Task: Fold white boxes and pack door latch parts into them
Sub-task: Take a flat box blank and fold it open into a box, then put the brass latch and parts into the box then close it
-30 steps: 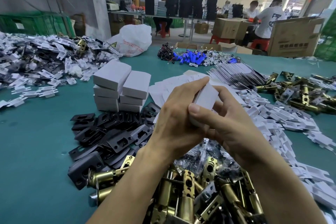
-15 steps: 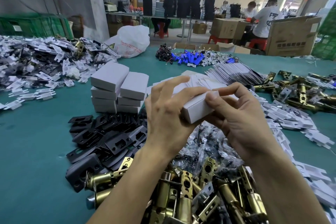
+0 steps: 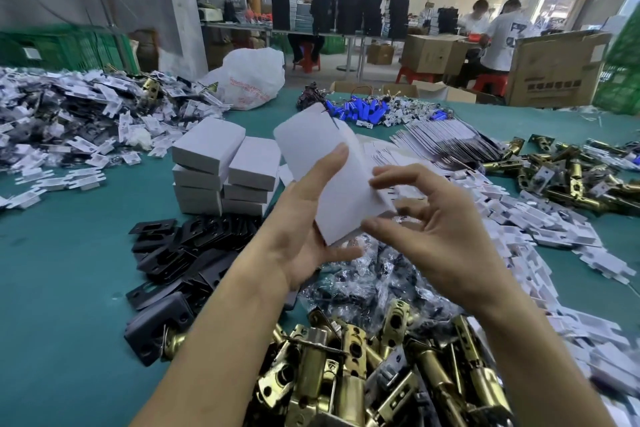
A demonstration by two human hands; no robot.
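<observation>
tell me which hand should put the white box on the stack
Left, probably: the left hand holds the white box, and the stack lies on its side; the right hand has no grip.

Box (image 3: 322, 166) in the left hand (image 3: 304, 229): plain white, no print.
Desk (image 3: 69, 270): teal green.
Stacked boxes (image 3: 225, 166) left of the left hand: white, with grey-shaded sides.
Plates (image 3: 180, 246) just nearer than that stack: matt black.
Latches (image 3: 346, 374) under both wrists: brass yellow with silver faces.
Card inserts (image 3: 554, 236) right of the right hand (image 3: 436, 236): white.
Small parts (image 3: 360, 111) beyond the hands: bright blue.
Bag (image 3: 252, 80) beyond the left hand: white with red lettering.
Crates (image 3: 62, 48) far left: green.
Cartons (image 3: 554, 69) far right: brown with dark print.
</observation>
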